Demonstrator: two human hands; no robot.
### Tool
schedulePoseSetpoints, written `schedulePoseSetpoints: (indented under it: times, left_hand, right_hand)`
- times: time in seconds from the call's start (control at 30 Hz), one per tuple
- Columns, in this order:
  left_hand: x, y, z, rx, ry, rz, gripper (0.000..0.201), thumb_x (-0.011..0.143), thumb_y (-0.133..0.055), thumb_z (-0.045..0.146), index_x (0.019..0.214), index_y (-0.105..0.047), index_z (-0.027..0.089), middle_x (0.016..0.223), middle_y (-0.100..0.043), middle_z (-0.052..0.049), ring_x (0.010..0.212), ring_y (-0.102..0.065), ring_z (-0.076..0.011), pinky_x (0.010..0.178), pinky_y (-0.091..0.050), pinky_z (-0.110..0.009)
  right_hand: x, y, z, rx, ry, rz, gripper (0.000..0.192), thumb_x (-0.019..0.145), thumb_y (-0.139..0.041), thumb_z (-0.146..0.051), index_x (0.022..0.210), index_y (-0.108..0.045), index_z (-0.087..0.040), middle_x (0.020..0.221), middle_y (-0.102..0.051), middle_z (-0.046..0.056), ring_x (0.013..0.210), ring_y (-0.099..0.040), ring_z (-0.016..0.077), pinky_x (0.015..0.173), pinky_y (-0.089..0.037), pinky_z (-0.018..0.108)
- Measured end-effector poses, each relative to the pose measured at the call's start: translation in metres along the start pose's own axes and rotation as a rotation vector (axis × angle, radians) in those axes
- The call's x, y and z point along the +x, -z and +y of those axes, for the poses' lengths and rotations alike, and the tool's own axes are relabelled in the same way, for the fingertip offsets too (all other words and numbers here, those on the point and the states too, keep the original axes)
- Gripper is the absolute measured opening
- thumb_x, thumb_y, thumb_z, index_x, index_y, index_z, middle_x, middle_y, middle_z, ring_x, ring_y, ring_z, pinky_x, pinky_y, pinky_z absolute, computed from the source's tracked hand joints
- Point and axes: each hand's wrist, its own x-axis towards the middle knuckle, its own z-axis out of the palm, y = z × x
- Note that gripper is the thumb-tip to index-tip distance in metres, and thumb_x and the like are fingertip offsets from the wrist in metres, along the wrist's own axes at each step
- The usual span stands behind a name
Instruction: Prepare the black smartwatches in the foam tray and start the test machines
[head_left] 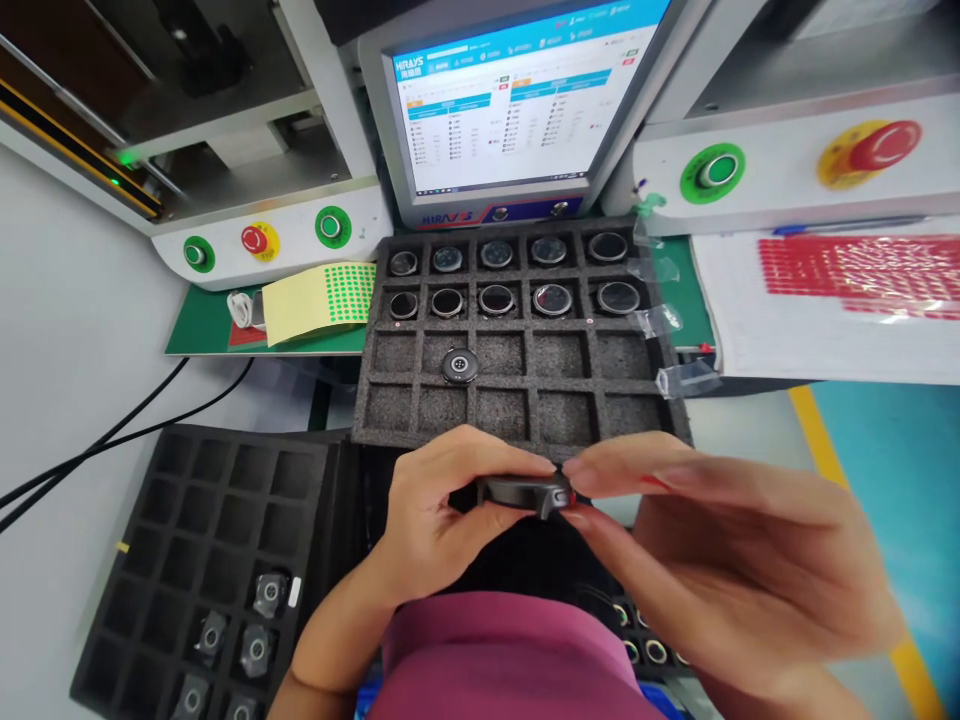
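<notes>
Close to my body, I hold a dark round smartwatch case (517,492) edge-on between both hands. My left hand (431,505) pinches its left side between thumb and fingers. The thumb and index fingertip of my right hand (750,560) close on its right end, beside a side button. A bit of red shows at that end, and a thin red strip lies on a finger of my right hand. Beyond the hands, a black foam tray (501,386) holds several round watch cases in its two far rows. Another watch case (460,366) rests back-up across a divider in the third row.
A second foam tray (247,535) at lower left holds several wrapped watch parts. Behind stands a monitor (517,110) between machines with buttons. Green dot stickers (351,293) lie left, red sticker sheets (862,275) right. Black cables (150,415) cross the left side.
</notes>
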Motion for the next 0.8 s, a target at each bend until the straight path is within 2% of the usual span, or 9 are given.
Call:
schedulePoseSetpoints:
  times: [0.23, 0.33, 0.5, 0.63, 0.8]
  left_hand:
    - [0.003, 0.01, 0.007, 0.193, -0.103, -0.076, 0.03, 0.09, -0.064, 0.011, 0.117, -0.072, 0.023, 0.099, -0.076, -0.004, 0.088, -0.071, -0.0136, 0.08, -0.057, -0.021]
    - [0.005, 0.014, 0.008, 0.216, -0.118, -0.127, 0.03, 0.091, -0.063, 0.01, 0.118, -0.071, 0.021, 0.101, -0.076, -0.004, 0.09, -0.071, -0.0141, 0.083, -0.057, -0.021]
    - [0.008, 0.014, 0.004, 0.202, -0.152, -0.169, 0.022, 0.092, -0.063, 0.013, 0.112, -0.071, 0.015, 0.099, -0.076, -0.006, 0.088, -0.07, -0.0129, 0.082, -0.055, -0.018]
    - [0.007, 0.012, 0.001, 0.193, -0.136, -0.145, 0.019, 0.092, -0.064, 0.014, 0.11, -0.071, 0.016, 0.096, -0.076, -0.005, 0.086, -0.069, -0.0116, 0.08, -0.055, -0.017]
    - [0.007, 0.009, 0.0, 0.201, -0.125, -0.096, 0.015, 0.092, -0.066, 0.018, 0.105, -0.072, 0.016, 0.09, -0.075, -0.004, 0.081, -0.069, -0.0117, 0.076, -0.056, -0.018]
  right_hand:
    - [-0.001, 0.006, -0.003, -0.053, -0.024, -0.064, 0.074, 0.075, -0.066, 0.01, 0.135, -0.054, -0.032, 0.09, -0.074, -0.001, 0.077, -0.072, 0.0167, 0.065, -0.063, 0.029]
    - [0.003, 0.009, -0.003, -0.072, -0.04, -0.086, 0.069, 0.076, -0.067, 0.007, 0.131, -0.056, -0.033, 0.088, -0.073, -0.001, 0.076, -0.07, 0.0181, 0.067, -0.063, 0.033]
    - [0.012, 0.02, 0.0, -0.035, -0.076, -0.245, 0.057, 0.078, -0.07, 0.004, 0.122, -0.06, -0.032, 0.089, -0.071, -0.001, 0.075, -0.068, 0.0165, 0.068, -0.062, 0.032]
    - [0.01, 0.021, 0.002, -0.097, -0.036, -0.181, 0.057, 0.078, -0.072, 0.001, 0.125, -0.062, -0.029, 0.094, -0.074, 0.001, 0.082, -0.071, 0.0185, 0.075, -0.064, 0.035]
    - [0.004, 0.013, 0.0, -0.175, 0.035, -0.087, 0.064, 0.074, -0.072, 0.008, 0.127, -0.067, -0.028, 0.09, -0.075, -0.001, 0.079, -0.071, 0.0171, 0.064, -0.063, 0.029]
